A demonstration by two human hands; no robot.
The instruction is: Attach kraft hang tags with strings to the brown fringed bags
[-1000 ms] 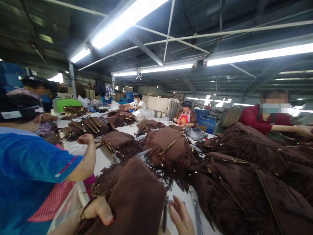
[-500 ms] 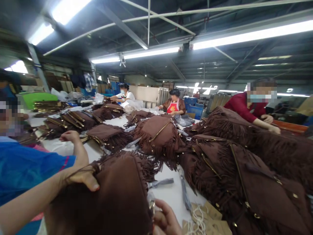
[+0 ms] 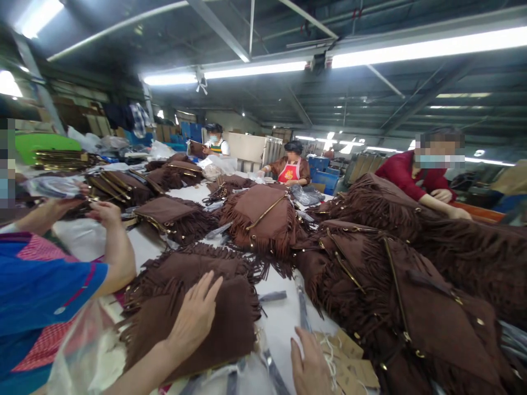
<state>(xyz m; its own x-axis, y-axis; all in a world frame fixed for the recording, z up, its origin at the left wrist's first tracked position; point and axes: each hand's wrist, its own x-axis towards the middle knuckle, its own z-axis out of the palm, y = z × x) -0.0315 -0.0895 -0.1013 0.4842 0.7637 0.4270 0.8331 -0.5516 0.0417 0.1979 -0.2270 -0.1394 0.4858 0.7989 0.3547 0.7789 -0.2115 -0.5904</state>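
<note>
A brown fringed bag (image 3: 230,323) lies flat on the table in front of me, with a metal-edged side facing me. Across its upper face rests my left hand (image 3: 197,307), open, with its fingers stretched out. My right hand (image 3: 310,365) is to the right of the bag, open, its fingers apart and nothing seen in them. Beside that hand are brown paper tags (image 3: 349,359) with white strings. Behind the bag I am touching, more brown fringe (image 3: 181,269) shows, partly covered by it.
Piles of brown fringed bags (image 3: 448,318) fill the right side, and another bag (image 3: 263,211) lies in the middle. A co-worker's blue sleeve (image 3: 53,280) is close on my left. Clear plastic (image 3: 88,345) hangs there. Other people work across the table (image 3: 274,323).
The bag, held up before, now lies on the table. My left hand has gone from gripping its edge to lying flat on it. My right hand has let go of the metal ring and moved right.
</note>
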